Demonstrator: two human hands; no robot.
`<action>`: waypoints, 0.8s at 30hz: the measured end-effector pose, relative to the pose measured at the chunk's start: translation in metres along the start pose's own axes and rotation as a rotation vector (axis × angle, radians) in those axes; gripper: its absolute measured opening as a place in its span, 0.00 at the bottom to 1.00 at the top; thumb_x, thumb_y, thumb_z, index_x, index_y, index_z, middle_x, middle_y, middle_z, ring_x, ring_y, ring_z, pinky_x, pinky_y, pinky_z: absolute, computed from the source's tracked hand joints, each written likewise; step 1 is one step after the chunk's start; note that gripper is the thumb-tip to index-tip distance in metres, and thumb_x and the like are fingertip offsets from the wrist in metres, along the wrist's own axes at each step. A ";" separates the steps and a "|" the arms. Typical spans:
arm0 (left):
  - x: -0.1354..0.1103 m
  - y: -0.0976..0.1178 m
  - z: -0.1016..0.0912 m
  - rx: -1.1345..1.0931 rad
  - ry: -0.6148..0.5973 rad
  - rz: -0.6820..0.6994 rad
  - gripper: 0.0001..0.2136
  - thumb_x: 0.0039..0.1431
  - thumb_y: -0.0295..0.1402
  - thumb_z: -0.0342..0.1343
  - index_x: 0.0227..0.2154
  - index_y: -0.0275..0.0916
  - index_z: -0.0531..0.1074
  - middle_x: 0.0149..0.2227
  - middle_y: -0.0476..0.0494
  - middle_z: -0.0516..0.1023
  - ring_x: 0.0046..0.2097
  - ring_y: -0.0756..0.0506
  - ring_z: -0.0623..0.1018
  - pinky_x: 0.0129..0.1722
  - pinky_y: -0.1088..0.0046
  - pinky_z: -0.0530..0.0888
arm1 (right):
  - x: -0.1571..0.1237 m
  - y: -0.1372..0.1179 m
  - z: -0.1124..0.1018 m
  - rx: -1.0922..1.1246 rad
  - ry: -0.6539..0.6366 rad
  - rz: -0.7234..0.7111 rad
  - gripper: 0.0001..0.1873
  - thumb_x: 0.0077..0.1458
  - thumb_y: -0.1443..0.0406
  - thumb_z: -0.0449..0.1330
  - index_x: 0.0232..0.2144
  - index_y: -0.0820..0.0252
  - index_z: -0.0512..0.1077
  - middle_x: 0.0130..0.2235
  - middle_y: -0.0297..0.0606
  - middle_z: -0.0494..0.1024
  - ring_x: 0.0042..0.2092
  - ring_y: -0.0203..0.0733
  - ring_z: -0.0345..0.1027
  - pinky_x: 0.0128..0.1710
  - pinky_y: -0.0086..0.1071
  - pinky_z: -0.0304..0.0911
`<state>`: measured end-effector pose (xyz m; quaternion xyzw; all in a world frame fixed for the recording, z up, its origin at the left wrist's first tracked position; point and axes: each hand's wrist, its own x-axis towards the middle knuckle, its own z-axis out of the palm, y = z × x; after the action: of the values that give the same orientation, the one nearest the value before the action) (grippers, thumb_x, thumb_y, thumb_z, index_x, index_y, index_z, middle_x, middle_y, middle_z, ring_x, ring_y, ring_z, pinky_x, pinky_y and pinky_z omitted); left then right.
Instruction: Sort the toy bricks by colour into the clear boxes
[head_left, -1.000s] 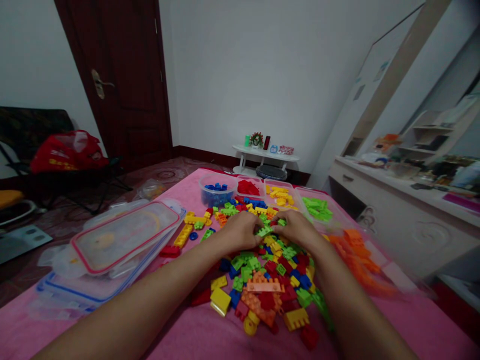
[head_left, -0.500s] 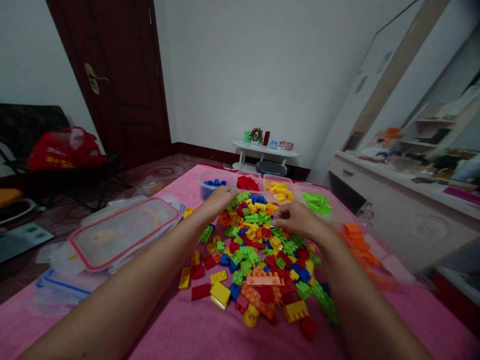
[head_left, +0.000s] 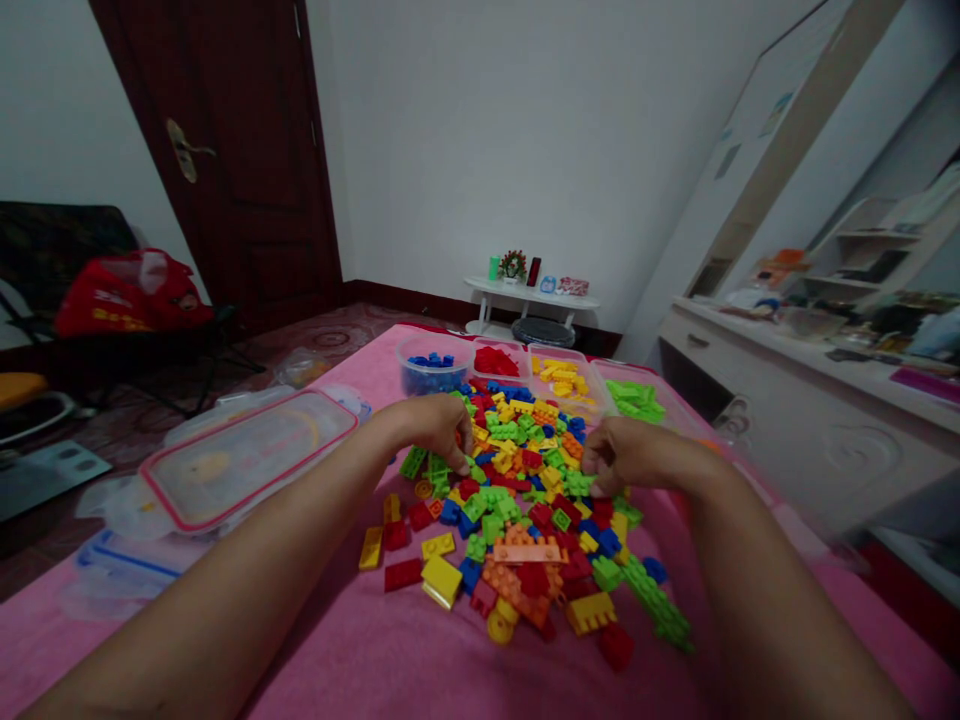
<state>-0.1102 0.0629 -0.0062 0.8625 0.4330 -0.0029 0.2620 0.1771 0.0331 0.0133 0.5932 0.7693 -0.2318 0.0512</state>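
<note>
A pile of toy building bricks (head_left: 517, 508) in green, red, yellow, blue and orange is spread over a pink cloth (head_left: 330, 655). At the pile's left side my left hand (head_left: 441, 428) points down, its fingers closed at a small green brick (head_left: 475, 469). On the right side my right hand (head_left: 616, 452) has thumb and fingers closed at another green brick (head_left: 577, 484). Part of each grip is hidden by the fingers. Near the front lie an orange brick piece (head_left: 517, 582) and a long green piece (head_left: 656, 603).
Behind the pile stand clear tubs with sorted bricks: a blue-brick tub (head_left: 431, 380), a red-brick tub (head_left: 496, 376), a yellow-brick tub (head_left: 600, 402) and a green-brick tub (head_left: 664, 385). Orange bricks sit mostly behind my right forearm. Stacked lids (head_left: 255, 455) lie at left.
Both hands have come nearer along the pile. My left hand has left the blue-brick tub's edge for the pile's left side; my right hand has moved slightly right, down to the bricks.
</note>
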 end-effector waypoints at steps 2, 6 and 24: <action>-0.001 0.003 0.000 0.044 -0.014 0.005 0.12 0.38 0.37 0.64 0.30 0.39 0.79 0.27 0.50 0.79 0.27 0.51 0.72 0.25 0.79 0.63 | 0.000 -0.002 -0.002 0.047 0.044 -0.067 0.08 0.34 0.65 0.64 0.23 0.61 0.71 0.23 0.31 0.72 0.25 0.35 0.63 0.23 0.27 0.53; 0.000 0.004 0.002 0.046 -0.033 0.036 0.09 0.42 0.35 0.61 0.29 0.39 0.79 0.28 0.49 0.80 0.28 0.51 0.74 0.26 0.80 0.64 | 0.003 -0.013 -0.004 0.274 0.285 -0.220 0.11 0.37 0.63 0.63 0.25 0.62 0.67 0.23 0.31 0.70 0.25 0.33 0.61 0.24 0.26 0.54; 0.000 0.021 -0.012 -0.452 0.663 0.257 0.20 0.44 0.42 0.62 0.39 0.35 0.74 0.36 0.42 0.76 0.35 0.49 0.75 0.32 0.75 0.71 | 0.023 -0.083 0.032 1.826 0.198 -0.146 0.13 0.52 0.57 0.58 0.33 0.61 0.66 0.25 0.33 0.73 0.23 0.33 0.67 0.18 0.24 0.63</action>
<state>-0.0969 0.0579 0.0139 0.7845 0.3727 0.4025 0.2892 0.0868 0.0245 0.0013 0.3704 0.3240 -0.6998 -0.5178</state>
